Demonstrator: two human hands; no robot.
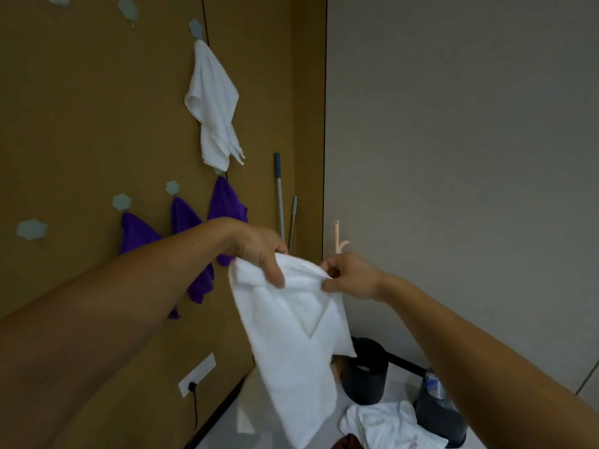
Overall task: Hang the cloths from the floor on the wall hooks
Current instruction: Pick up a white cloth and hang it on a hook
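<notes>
Two grips: left hand (pixel 259 254) and right hand (pixel 350 277) pinch the white cloth (pixel 291 345) at its top edge, the rest hanging below. Mid-hanging, I judge; next I need the empty hook (pixel 31 229), well left of the grip.

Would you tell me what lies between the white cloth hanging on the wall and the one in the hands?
In the head view, a purple cloth hangs between the hung white cloth and the held white cloth.

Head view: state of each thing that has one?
Held white cloth, lifted, not hung.
Left hand, grips its top edge.
Right hand, pinches its corner.
Hung white cloth, on top hook.
Purple cloths, three, hung.
Floor cloth, crumpled, not picked up.
Low left hook, bare.
</notes>
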